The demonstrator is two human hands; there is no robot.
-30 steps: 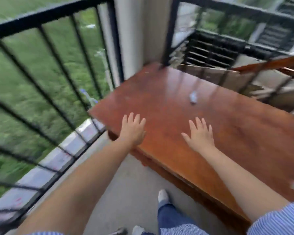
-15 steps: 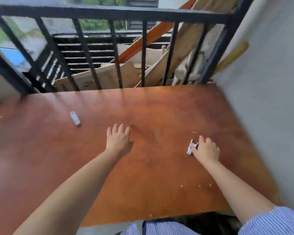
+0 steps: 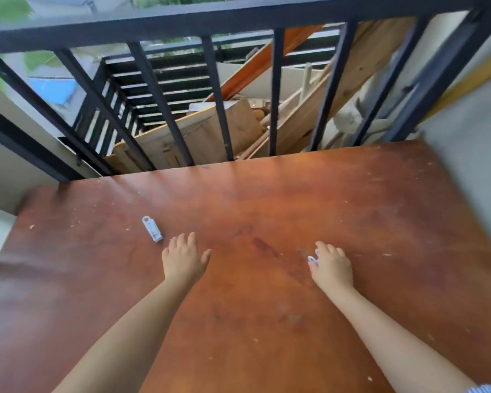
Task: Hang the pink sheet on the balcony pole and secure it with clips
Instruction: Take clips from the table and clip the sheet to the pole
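Note:
A white clip [image 3: 152,228] lies flat on the reddish-brown wooden table [image 3: 352,211], just left of my left hand [image 3: 183,258]. That hand hovers over the table, palm down with fingers apart, holding nothing. My right hand [image 3: 333,268] rests on the table further right, its fingers curled over a second white clip [image 3: 313,258], of which only a small part shows at the fingertips. The black balcony railing [image 3: 219,22] runs across the top of the view. No pink sheet is in view.
Black railing bars [image 3: 217,109] rise at the table's far edge. Behind them lie stacked wooden boards and cardboard [image 3: 210,131]. A grey wall [image 3: 471,143] borders the table on the right. A light wall and a drop lie at the left.
My view has swung from the left railing to the table's far edge. My right hand reached a white clip and closed over it. My left hand moved closer to the other clip.

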